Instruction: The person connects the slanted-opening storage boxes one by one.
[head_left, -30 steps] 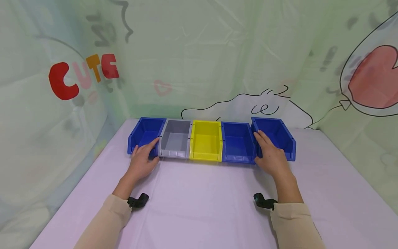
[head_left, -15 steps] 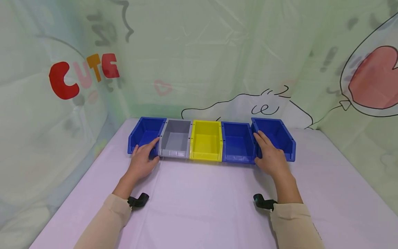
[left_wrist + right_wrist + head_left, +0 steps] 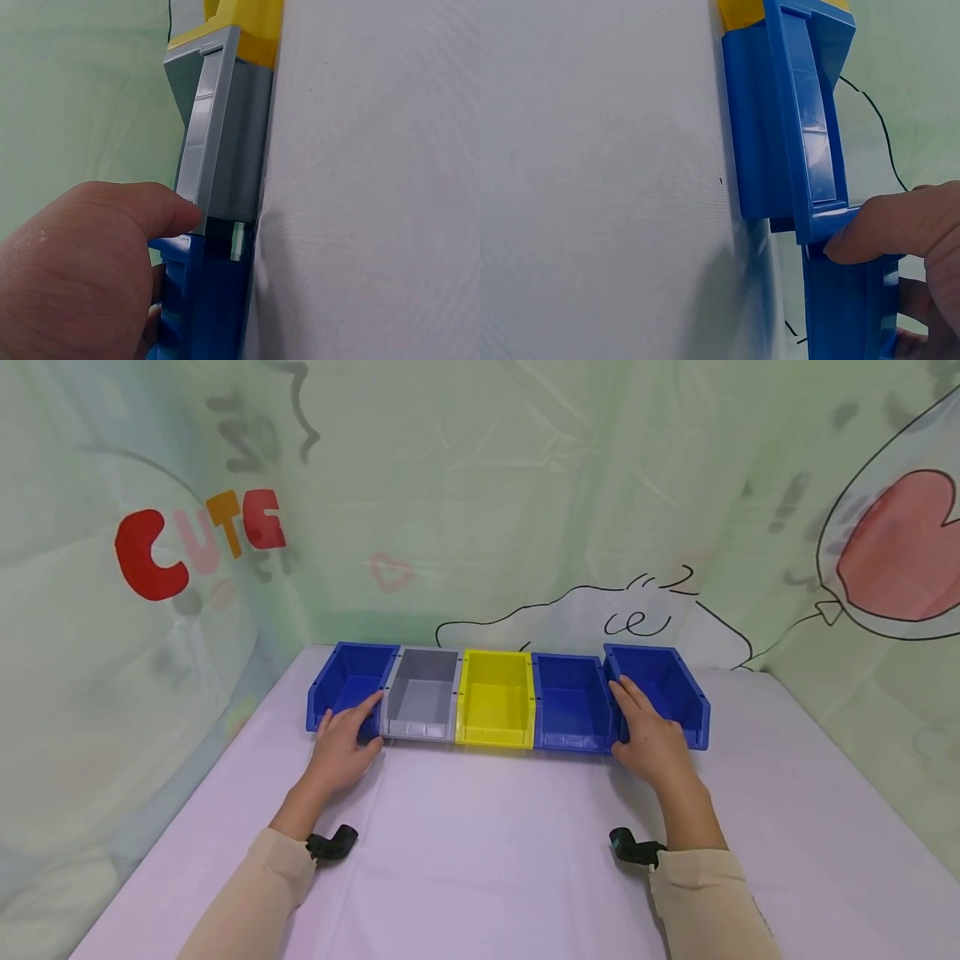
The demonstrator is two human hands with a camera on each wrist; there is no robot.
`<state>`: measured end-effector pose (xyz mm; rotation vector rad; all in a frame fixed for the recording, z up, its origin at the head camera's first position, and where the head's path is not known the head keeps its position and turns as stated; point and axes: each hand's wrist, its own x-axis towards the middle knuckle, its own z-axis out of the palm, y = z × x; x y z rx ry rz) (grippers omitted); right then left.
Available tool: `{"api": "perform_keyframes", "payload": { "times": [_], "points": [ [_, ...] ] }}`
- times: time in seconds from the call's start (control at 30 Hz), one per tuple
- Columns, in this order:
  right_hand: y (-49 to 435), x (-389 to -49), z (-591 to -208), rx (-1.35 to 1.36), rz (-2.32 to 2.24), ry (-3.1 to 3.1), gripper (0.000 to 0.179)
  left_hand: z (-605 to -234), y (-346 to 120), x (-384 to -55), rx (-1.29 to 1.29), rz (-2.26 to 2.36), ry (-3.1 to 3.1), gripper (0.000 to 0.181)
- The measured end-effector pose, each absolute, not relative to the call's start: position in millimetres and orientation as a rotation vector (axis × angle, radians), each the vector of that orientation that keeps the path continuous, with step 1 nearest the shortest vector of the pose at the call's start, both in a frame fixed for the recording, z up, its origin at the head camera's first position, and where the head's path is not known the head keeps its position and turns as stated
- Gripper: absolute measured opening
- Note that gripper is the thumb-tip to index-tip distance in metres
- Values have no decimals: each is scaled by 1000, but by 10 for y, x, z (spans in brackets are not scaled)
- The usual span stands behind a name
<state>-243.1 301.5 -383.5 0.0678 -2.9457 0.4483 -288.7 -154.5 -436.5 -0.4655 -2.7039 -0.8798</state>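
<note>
Several open-front plastic bins stand side by side in a row. From the left in the head view come a blue bin, a grey bin, a yellow bin, another blue bin and a right-end blue bin. My left hand grips the left blue bin's inner side wall, its thumb at the grey bin's front corner. With fingers inside and thumb in front, my right hand pinches the right-end blue bin's near side wall. In the right wrist view, that bin sits offset from its blue neighbour.
A pale cloth-covered table lies under the bins. Behind them hangs a printed green curtain, close to the row's back. Black wrist-worn cameras stick out inward from both cuffs.
The right-end blue bin and my right hand have edged very slightly left. My left hand and the other bins keep their places.
</note>
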Motion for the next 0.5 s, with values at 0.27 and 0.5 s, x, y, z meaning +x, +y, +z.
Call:
{"api": "perform_keyframes", "payload": {
  "times": [0.27, 0.5],
  "points": [
    [3023, -2421, -3849, 89, 421, -2949, 101, -4357, -1551, -2905, -448, -868, -2740, 72],
    [3015, -2431, -3860, 85, 409, -2963, 102, -4364, -1549, -2916, -446, -859, -2750, 73]
  ]
}}
